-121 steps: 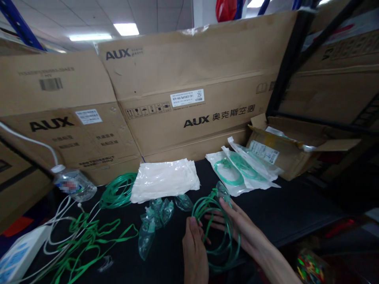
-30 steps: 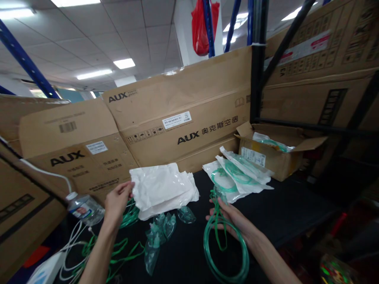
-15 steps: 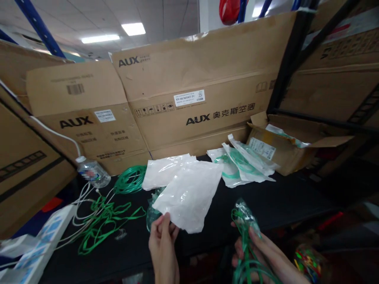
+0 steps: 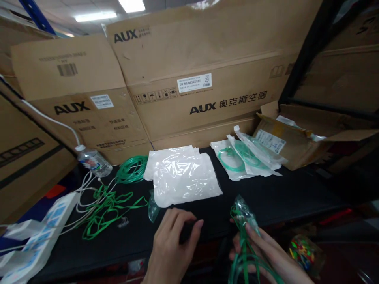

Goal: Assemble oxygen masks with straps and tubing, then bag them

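A clear mask with green tubing is at five o'clock, pinched by the right hand; its loops run off the lower edge. At six, the left hand curls loosely, thumb spread from fingers. Toward twelve from it, white pouches partly hide a greenish clear piece. Three o'clock: an open carton, contents hard to make out.

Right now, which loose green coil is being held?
The coil in the right hand; the other loose coil lies between the bottle and white pouches.
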{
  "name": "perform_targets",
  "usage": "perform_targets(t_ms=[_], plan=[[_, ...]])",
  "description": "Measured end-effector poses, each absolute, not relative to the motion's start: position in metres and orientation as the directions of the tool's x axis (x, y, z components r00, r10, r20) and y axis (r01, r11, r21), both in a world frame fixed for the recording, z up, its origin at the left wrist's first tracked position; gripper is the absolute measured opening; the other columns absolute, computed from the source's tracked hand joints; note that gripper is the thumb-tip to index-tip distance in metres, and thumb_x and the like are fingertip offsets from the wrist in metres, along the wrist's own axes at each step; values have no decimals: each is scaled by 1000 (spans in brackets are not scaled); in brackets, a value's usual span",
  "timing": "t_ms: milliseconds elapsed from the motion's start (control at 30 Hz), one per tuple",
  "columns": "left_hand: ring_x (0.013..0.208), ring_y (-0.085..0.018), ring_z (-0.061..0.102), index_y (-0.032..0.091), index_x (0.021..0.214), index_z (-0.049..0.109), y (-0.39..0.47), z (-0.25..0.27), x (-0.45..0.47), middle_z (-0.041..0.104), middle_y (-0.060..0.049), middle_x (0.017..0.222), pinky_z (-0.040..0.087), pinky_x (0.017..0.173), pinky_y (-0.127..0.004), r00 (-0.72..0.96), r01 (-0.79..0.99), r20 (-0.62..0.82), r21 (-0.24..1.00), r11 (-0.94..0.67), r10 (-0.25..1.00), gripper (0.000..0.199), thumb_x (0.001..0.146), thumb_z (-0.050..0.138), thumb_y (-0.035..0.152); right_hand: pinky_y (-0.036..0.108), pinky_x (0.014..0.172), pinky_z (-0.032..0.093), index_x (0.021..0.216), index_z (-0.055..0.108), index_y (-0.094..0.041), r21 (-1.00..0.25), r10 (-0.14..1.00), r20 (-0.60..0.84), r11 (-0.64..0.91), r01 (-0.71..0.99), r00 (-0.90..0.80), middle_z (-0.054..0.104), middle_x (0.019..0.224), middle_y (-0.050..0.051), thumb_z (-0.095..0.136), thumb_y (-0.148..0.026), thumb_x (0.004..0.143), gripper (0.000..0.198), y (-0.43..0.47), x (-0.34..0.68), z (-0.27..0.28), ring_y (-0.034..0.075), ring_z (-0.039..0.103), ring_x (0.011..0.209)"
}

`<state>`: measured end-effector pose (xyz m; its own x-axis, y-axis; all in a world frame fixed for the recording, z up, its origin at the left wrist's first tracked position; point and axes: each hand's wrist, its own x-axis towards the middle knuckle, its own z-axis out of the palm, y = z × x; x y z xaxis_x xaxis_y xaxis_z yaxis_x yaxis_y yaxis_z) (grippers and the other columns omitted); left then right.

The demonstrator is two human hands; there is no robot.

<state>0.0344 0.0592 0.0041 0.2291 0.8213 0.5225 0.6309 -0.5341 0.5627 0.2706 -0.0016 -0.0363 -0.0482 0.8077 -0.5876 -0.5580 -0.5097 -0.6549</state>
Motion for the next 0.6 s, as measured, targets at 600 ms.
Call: perform_targets(t_ms=[600], plan=[[131,-24,62,25,128,64,142,-30,41,72,-5,134,34,124,-54,761,571,214,229,-788,613,58,80,50,-3,30,57,56,131,58,-20,-657,786,-612,-442,-610,89,74,72,2,87,-62,71,79,-7,292,-50,30,78,78]])
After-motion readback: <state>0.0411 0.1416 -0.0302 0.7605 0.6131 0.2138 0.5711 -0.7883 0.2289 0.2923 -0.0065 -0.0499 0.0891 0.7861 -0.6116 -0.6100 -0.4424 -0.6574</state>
